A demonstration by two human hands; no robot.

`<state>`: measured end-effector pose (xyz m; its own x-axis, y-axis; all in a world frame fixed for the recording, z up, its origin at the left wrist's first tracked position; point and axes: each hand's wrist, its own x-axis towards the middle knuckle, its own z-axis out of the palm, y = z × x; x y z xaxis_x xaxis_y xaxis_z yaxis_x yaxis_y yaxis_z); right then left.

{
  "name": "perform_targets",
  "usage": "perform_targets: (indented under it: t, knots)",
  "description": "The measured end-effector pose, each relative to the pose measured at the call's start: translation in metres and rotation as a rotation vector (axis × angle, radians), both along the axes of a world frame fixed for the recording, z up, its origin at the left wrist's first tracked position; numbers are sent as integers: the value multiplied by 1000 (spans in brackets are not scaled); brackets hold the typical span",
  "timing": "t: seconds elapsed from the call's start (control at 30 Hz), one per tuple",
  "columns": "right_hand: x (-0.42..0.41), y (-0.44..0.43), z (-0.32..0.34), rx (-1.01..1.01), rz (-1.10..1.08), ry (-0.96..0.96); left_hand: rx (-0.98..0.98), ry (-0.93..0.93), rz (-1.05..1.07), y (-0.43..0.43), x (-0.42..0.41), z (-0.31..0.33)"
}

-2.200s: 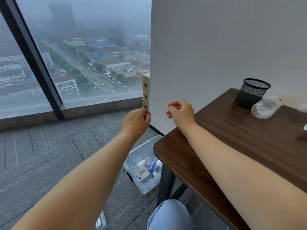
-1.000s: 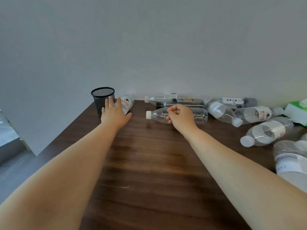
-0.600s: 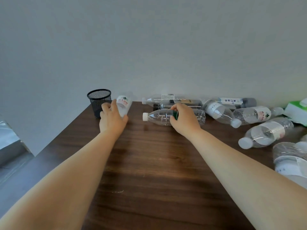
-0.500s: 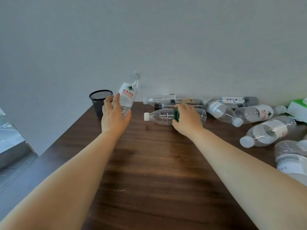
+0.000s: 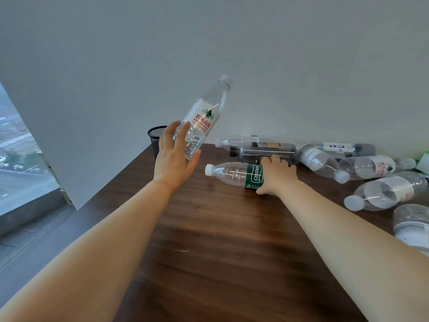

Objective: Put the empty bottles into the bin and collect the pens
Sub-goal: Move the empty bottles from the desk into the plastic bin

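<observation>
My left hand (image 5: 174, 156) holds the base of a clear white-labelled bottle (image 5: 204, 117) with red print, lifted off the table and tilted up to the right, its neck near the wall. My right hand (image 5: 276, 175) is wrapped over a clear green-labelled bottle (image 5: 234, 174) that lies on the brown wooden table (image 5: 209, 240), white cap pointing left. Several more empty bottles lie along the wall, among them a dark bottle (image 5: 264, 151) just behind my right hand and a clear one (image 5: 385, 190) at the right. No pens are visible.
A black mesh pen cup (image 5: 156, 138) stands at the table's back left corner, partly behind my left hand. A green and white pack (image 5: 423, 161) sits at the far right edge. The table's left edge drops to grey floor beside a window (image 5: 16, 159).
My left hand has raised the white-labelled bottle higher off the table and tilted it up. My right hand has closed further over the green-labelled bottle, which still lies on the table.
</observation>
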<state>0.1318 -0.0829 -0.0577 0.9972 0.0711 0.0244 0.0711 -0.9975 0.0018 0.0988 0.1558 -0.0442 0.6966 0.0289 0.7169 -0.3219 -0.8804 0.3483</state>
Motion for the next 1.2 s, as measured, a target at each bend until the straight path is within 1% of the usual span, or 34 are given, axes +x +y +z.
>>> perform_targets:
  t: [0.07,0.17,0.27,0.37,0.47,0.53,0.6,0.67,0.73,0.8,0.93,1.0,1.07,1.13,1.2]
  knots:
    - [-6,9,-1,7,51,23,-10,-21,2,10,-10,3]
    - [-18,39,2,91,139,-24,-31,-56,47,30,-28,10]
    - [-31,83,8,300,225,-76,-29,-113,81,60,-49,18]
    - [-45,136,12,546,304,-40,-21,-191,122,101,-75,23]
    - [-62,195,15,791,366,38,-25,-211,226,150,-106,23]
    - [-73,238,15,928,375,137,-42,-221,310,185,-131,20]
    - [-82,281,14,1092,355,279,-61,-213,383,219,-157,15]
    - [-93,321,13,1319,311,507,-80,-188,456,250,-183,7]
    - [-104,359,13,1553,259,800,-104,-157,525,279,-208,-2]
    - [-117,392,12,1654,205,1004,-124,-127,585,303,-229,-12]
    - [-137,446,-2,1594,120,1125,-165,-48,678,337,-261,-28]
    - [-142,468,-10,1526,35,1112,-165,-22,711,350,-273,-36]
    - [-143,484,-20,1354,-18,966,-159,8,735,361,-282,-44]
    - [-143,498,-30,1180,17,795,-172,39,738,369,-287,-53]
    - [-143,505,-39,1117,55,693,-185,72,731,374,-289,-62]
